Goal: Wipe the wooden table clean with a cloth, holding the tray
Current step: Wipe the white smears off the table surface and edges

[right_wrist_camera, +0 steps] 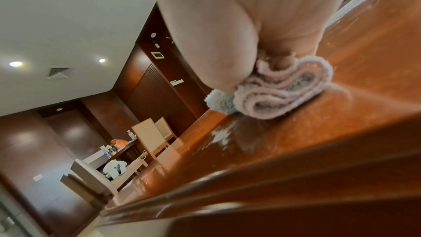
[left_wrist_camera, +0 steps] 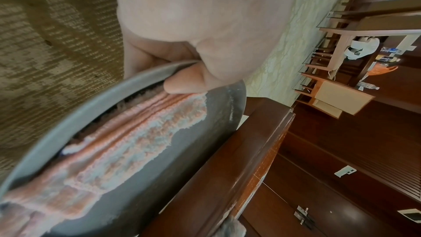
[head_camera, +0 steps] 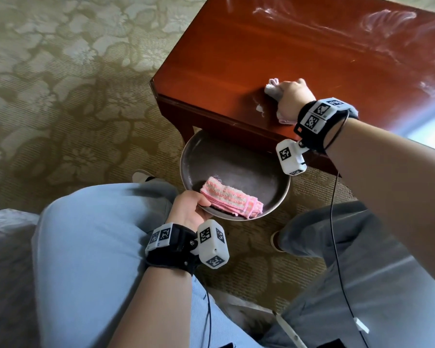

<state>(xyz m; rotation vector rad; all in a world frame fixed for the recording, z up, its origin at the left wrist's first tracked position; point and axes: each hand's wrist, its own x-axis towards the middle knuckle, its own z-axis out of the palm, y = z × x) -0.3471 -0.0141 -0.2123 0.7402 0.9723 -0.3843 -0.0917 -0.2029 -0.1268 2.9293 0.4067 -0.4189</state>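
A glossy reddish wooden table (head_camera: 274, 54) (right_wrist_camera: 364, 71) fills the upper right of the head view. My right hand (head_camera: 293, 96) (right_wrist_camera: 227, 33) grips a bunched pale pink cloth (head_camera: 273, 87) (right_wrist_camera: 282, 95) and presses it on the tabletop near the front edge. A small white smear (head_camera: 260, 109) (right_wrist_camera: 219, 135) lies just left of the cloth. My left hand (head_camera: 190, 209) (left_wrist_camera: 193, 42) holds the rim of a round grey tray (head_camera: 236, 169) (left_wrist_camera: 205, 150) below the table's edge, thumb on top. A folded pink striped towel (head_camera: 231, 197) (left_wrist_camera: 127, 141) lies in the tray.
White streaks (head_camera: 389, 21) mark the far part of the tabletop. Patterned olive carpet (head_camera: 73, 84) covers the floor to the left. My knees in light trousers (head_camera: 93, 247) sit below the tray. In the wrist views, chairs (right_wrist_camera: 154, 136) and dark wood wall panels (left_wrist_camera: 364, 150) stand across the room.
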